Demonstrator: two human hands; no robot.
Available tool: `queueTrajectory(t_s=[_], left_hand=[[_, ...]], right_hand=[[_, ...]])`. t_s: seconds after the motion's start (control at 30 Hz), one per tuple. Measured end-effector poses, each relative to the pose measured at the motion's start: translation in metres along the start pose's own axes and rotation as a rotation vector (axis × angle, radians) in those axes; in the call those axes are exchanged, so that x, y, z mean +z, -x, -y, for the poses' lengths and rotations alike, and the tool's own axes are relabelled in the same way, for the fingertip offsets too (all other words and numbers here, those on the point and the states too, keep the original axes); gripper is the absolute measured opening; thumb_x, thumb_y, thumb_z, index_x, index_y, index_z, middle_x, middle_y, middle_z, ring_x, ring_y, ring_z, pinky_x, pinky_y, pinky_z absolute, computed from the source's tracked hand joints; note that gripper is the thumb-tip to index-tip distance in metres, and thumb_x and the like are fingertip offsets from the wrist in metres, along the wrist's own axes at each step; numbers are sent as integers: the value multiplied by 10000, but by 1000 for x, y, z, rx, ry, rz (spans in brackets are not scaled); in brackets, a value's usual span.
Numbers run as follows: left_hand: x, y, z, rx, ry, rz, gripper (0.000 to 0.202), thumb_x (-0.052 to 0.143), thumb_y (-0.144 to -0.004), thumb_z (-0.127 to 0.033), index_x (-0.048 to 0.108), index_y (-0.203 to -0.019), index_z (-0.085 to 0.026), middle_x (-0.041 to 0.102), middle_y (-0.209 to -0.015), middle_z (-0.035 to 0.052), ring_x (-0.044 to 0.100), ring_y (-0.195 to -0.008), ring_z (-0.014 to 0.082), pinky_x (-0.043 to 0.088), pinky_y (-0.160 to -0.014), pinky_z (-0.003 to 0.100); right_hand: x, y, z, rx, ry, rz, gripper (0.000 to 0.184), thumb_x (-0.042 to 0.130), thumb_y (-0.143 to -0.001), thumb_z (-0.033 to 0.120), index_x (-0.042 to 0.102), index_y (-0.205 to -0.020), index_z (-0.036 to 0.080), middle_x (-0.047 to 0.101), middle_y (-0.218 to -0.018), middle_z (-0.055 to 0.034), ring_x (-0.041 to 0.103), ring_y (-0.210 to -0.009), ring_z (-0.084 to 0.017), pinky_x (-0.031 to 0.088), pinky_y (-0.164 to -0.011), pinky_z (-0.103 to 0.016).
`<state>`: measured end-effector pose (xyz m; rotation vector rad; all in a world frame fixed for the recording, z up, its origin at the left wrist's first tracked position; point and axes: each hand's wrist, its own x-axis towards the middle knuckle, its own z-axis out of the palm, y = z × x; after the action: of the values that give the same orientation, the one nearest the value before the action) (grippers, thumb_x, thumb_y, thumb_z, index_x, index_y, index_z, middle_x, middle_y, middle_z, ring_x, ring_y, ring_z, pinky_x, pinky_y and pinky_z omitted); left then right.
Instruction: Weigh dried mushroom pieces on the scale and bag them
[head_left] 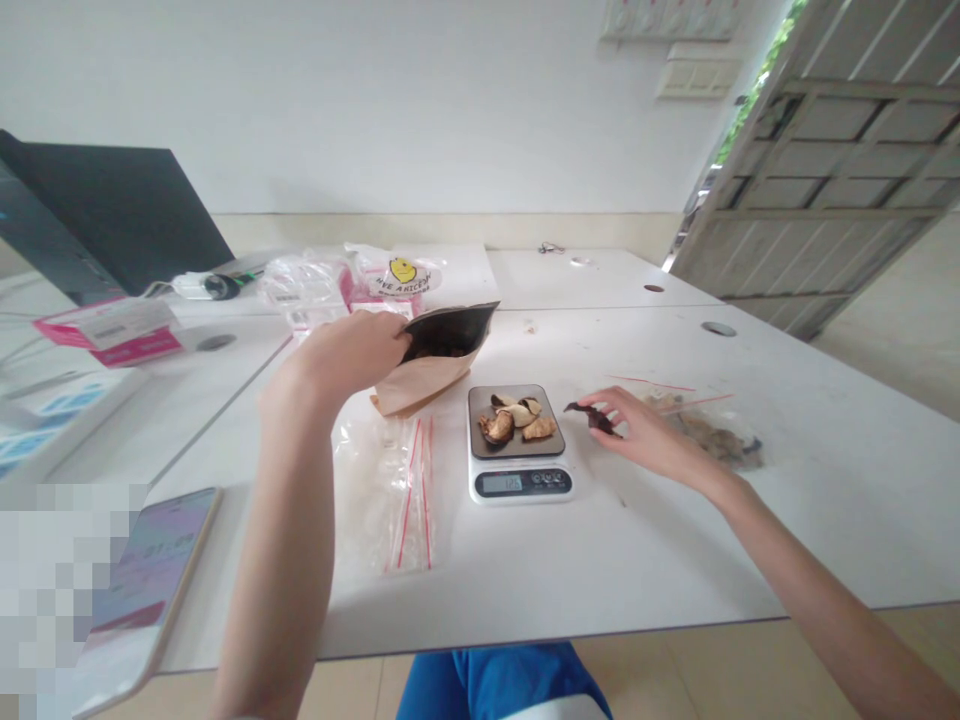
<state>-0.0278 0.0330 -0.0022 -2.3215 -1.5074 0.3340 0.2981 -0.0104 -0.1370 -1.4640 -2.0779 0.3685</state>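
My left hand (356, 350) is closed on the left edge of a brown paper pouch (435, 385), whose dark-lined mouth gapes open. In the fingers of my right hand (637, 425) is a dark, dried, shrivelled piece (598, 418), just right of the scale. That small white kitchen scale (480, 485) stands in front of me with its display lit. On its plate lie several dried slices (516, 412), pale with brown and dark edges. Clear zip bags (382, 490) with red seal lines lie flat to the scale's left.
Behind my right hand lies a zip bag of dried pieces (720, 440). A phone or tablet (161, 560) rests at the left front. Pink-and-white boxes (135, 330), plastic-wrapped packs (307, 285) and a black monitor (135, 220) stand at the back left.
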Motion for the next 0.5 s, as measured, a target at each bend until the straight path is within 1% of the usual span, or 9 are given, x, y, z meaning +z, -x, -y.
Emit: queueTrajectory(t_s=[0.07, 0.1, 0.17, 0.27, 0.37, 0.43, 0.5], left_hand=[[-1, 1, 0, 2, 2, -4, 390, 275, -901, -131, 650, -1006, -114, 655, -982, 113, 633, -895, 235, 455, -717, 317], [-1, 2, 0, 17, -12, -11, 383, 281, -897, -116, 648, -1010, -109, 650, -1001, 115, 629, -912, 236, 454, -722, 317], [-2, 3, -1, 44, -32, -20, 372, 292, -892, -91, 643, -1015, -96, 643, -1025, 122, 624, -928, 240, 452, -727, 319], [0, 3, -1, 30, -35, -12, 376, 290, -888, -81, 643, -1015, -98, 649, -996, 127, 631, -918, 252, 455, -722, 327], [3, 1, 1, 49, -76, -49, 395, 292, -855, -38, 652, -999, -109, 655, -964, 125, 636, -903, 258, 462, -728, 344], [7, 0, 4, 63, -77, -75, 395, 297, -840, -21, 657, -975, -109, 656, -953, 121, 641, -864, 247, 467, -726, 351], [13, -1, 8, 91, -64, -113, 384, 304, -829, -12, 653, -961, -105, 656, -952, 115, 638, -837, 227, 469, -728, 346]], right_hand=[[3, -17, 1, 19, -101, -53, 287, 547, -764, 222, 579, -1049, 214, 606, -1093, -76, 618, -882, -195, 521, -813, -371], [6, -25, 2, 21, -157, -58, 289, 548, -767, 235, 578, -1054, 213, 605, -1123, -75, 618, -918, -197, 518, -833, -375], [14, -41, 4, 2, -257, -26, 284, 539, -781, 247, 580, -1058, 207, 605, -1158, -76, 608, -997, -199, 506, -879, -383], [29, -55, 8, -72, -324, 58, 280, 510, -810, 235, 596, -1073, 192, 626, -1147, -79, 596, -1058, -196, 486, -925, -386], [37, -58, 8, -130, -344, 129, 283, 461, -850, 233, 619, -1080, 186, 650, -1130, -79, 601, -1065, -196, 469, -952, -391], [36, -54, 6, -106, -337, 109, 308, 425, -885, 266, 611, -1120, 200, 633, -1186, -74, 575, -1121, -199, 436, -994, -402], [31, -47, 3, -58, -309, 64, 332, 405, -907, 312, 585, -1170, 219, 595, -1257, -68, 527, -1190, -204, 393, -1036, -417]])
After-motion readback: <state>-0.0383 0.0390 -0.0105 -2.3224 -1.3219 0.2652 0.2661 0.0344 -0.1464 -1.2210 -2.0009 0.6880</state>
